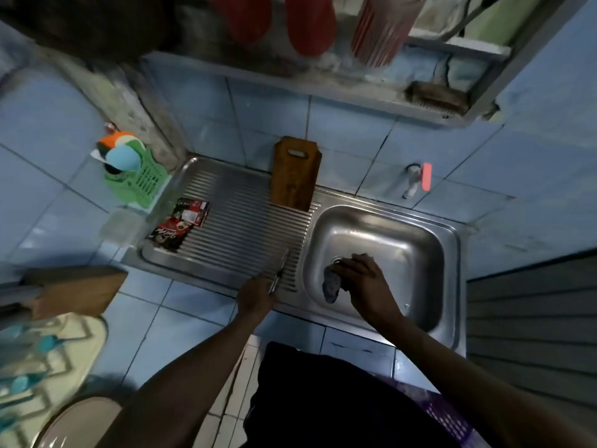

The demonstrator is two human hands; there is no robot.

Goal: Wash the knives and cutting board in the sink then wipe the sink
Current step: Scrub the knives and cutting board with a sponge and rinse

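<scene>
Blue-tiled worktop and wall surround a steel sink (381, 227); writing on the red packets (181, 223) at the drainboard's left edge is unreadable. A brown cutting board (294, 174) leans at the back edge. Left hand (255, 294) grips a knife (280, 271) over the drainboard's front edge; right hand (365, 279) pinches a grey rag (331, 284) in the basin

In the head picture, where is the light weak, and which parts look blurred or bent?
Head view: dim overall; glare on the sink basin wall; the knife in the left hand is blurred; tile lines curve toward the edges; the lower-left corner is smeared.

Bare forearms, dark garment (323, 399)
</scene>
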